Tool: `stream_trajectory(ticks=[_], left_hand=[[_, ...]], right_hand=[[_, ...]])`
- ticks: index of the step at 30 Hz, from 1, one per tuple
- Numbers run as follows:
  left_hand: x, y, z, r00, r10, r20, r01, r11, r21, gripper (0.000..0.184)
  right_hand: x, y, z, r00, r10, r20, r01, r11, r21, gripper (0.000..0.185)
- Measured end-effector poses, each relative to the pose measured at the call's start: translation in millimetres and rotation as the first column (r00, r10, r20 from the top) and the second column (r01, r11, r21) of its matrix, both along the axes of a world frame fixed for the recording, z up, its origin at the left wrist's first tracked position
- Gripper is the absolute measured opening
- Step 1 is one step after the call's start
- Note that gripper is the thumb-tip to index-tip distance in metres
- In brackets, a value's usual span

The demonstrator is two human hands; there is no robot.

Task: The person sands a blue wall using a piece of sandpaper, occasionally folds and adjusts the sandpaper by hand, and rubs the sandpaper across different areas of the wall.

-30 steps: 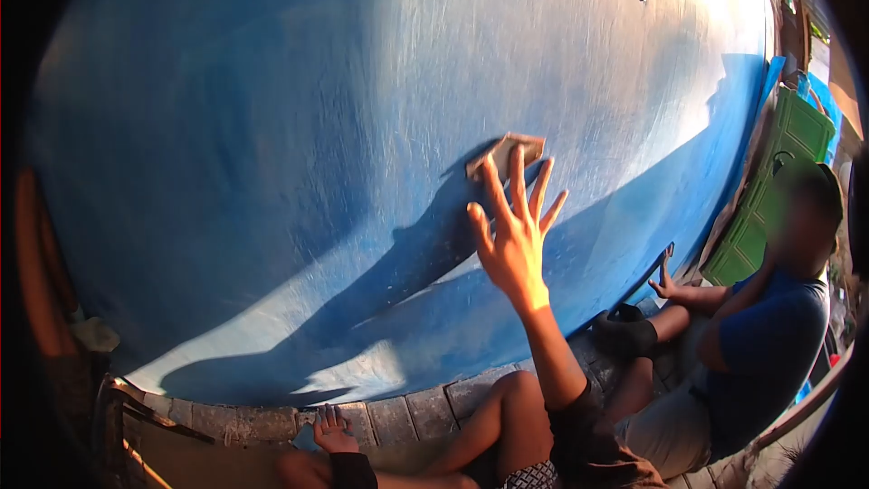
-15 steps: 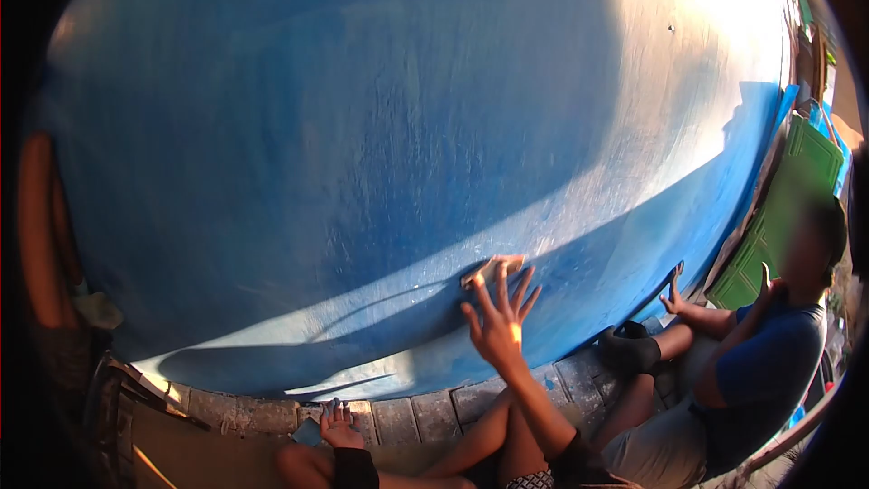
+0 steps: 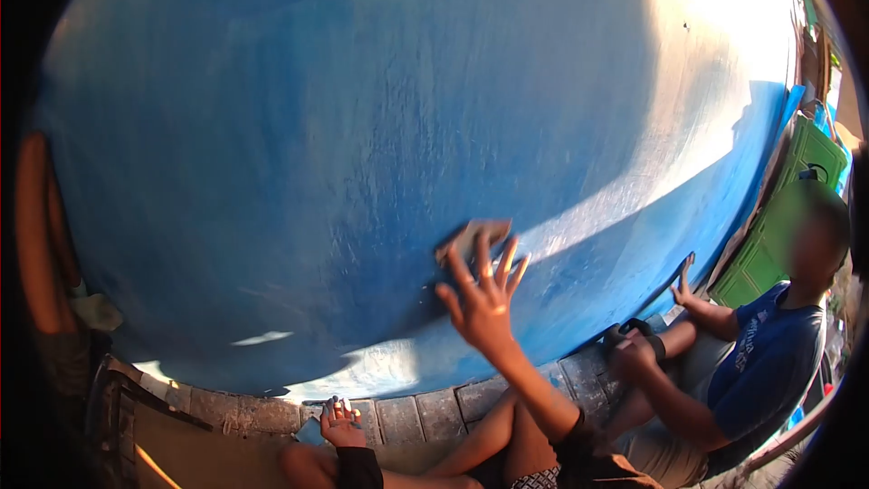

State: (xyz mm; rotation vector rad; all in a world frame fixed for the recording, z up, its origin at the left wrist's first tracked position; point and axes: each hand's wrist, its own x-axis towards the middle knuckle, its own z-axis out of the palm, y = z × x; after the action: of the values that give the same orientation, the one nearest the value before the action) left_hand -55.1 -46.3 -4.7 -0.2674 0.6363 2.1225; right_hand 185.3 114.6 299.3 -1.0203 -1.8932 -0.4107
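A large blue painted surface point(image 3: 362, 145) rises in front of me. My right hand point(image 3: 483, 302) reaches up to it, fingers spread, with the fingertips on a brownish pad point(image 3: 473, 240) that lies against the surface. Low at the bottom, my left hand point(image 3: 342, 426) rests palm up with its fingers loosely apart. Beside it is a small bluish-grey piece point(image 3: 310, 432), near the paving; whether the hand touches it I cannot tell.
A person in a blue shirt point(image 3: 765, 371) sits at the right, one hand against the surface. Behind them leans a green panel point(image 3: 751, 258). Paving blocks point(image 3: 398, 420) run along the base. A dark metal frame point(image 3: 113, 398) stands at the lower left.
My right hand and the pad moved down the surface, then slightly up and left. My left hand has barely moved. The other person's nearer arm has come down and forward.
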Motion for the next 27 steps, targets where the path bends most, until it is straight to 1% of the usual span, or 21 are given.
stream_trajectory(ticks=[1,2,3,5,7,9,11,12,13,14,15,16,18,19,20,22,23,24,26,27], left_hand=[[-1,-2,0,1.0,-0.011,-0.008,0.011,1.0,0.006,0.028],[-2,-5,1,1.0,-0.004,-0.015,0.004,1.0,-0.004,0.028],[-2,-7,0,1.0,-0.01,0.013,0.011,1.0,-0.009,0.029],[-4,-9,-10,0.999,-0.018,0.045,0.018,1.0,0.006,0.032],[-4,-6,-14,1.0,-0.018,0.022,0.018,1.0,0.002,0.032],[-4,-10,-16,0.999,-0.045,-0.01,0.045,0.999,-0.009,0.031],[-3,-11,-17,0.999,-0.049,-0.01,0.049,0.999,-0.004,0.034],[-2,-7,-16,0.999,-0.052,-0.009,0.052,0.999,0.013,0.037],[0,-3,-13,0.999,-0.05,-0.009,0.05,0.999,0.018,0.037],[2,0,-10,0.97,-0.121,-0.211,0.126,0.992,0.009,0.043],[7,1,-2,0.896,-0.188,-0.403,0.197,0.98,-0.02,0.048],[12,1,5,0.895,-0.189,-0.404,0.194,0.981,-0.028,0.048],[18,1,28,0.841,-0.237,-0.487,0.258,0.966,-0.025,0.057],[15,3,15,0.852,-0.236,-0.467,0.285,0.958,0.035,0.06],[15,3,15,0.851,-0.234,-0.47,0.284,0.958,0.036,0.06],[20,6,18,0.862,-0.209,-0.462,0.25,0.968,0.027,0.063],[17,6,12,0.839,-0.209,-0.502,0.266,0.963,0.045,0.066],[17,4,13,0.839,-0.214,-0.5,0.271,0.962,0.044,0.066],[15,1,18,0.812,-0.223,-0.54,0.281,0.959,0.027,0.067],[15,0,18,0.82,-0.221,-0.528,0.289,0.956,0.048,0.066]], right_hand=[[-3,-6,-33,0.999,-0.001,0.047,0.004,0.998,-0.058,0.057],[-1,-10,-65,0.999,0.029,0.046,-0.026,0.998,-0.063,0.057],[2,-16,-91,0.996,0.003,0.09,0.009,0.992,-0.129,0.056],[10,-19,-150,0.997,-0.005,0.079,0.016,0.991,-0.135,0.055],[19,-18,-171,0.997,-0.021,0.076,0.031,0.991,-0.131,0.054],[28,-21,-175,0.988,-0.06,0.144,0.085,0.981,-0.174,0.05],[36,-19,-171,0.987,-0.043,0.154,0.072,0.98,-0.185,0.048],[38,-16,-161,0.986,-0.028,0.164,0.059,0.981,-0.186,0.046],[37,-18,-144,0.987,-0.029,0.156,0.065,0.97,-0.236,0.044],[36,-18,-126,0.995,-0.013,0.098,0.036,0.97,-0.239,0.043],[35,-14,-101,0.996,-0.036,0.076,0.051,0.976,-0.211,0.042],[32,-8,-74,0.997,-0.058,0.05,0.067,0.98,-0.188,0.043],[23,8,-10,0.994,-0.105,-0.023,0.105,0.994,0.006,0.051],[16,15,22,0.992,-0.09,-0.092,0.094,0.995,0.039,0.051],[9,19,48,0.985,-0.073,-0.156,0.085,0.993,0.077,0.053],[-6,19,88,0.981,-0.08,-0.177,0.102,0.988,0.116,0.054],[-10,18,94,0.976,-0.091,-0.197,0.121,0.982,0.146,0.054],[-11,18,90,0.976,-0.096,-0.195,0.126,0.981,0.145,0.054],[-14,17,68,0.983,-0.032,-0.182,0.053,0.992,0.112,0.055],[-16,15,46,0.987,-0.048,-0.155,0.064,0.993,0.099,0.055]])
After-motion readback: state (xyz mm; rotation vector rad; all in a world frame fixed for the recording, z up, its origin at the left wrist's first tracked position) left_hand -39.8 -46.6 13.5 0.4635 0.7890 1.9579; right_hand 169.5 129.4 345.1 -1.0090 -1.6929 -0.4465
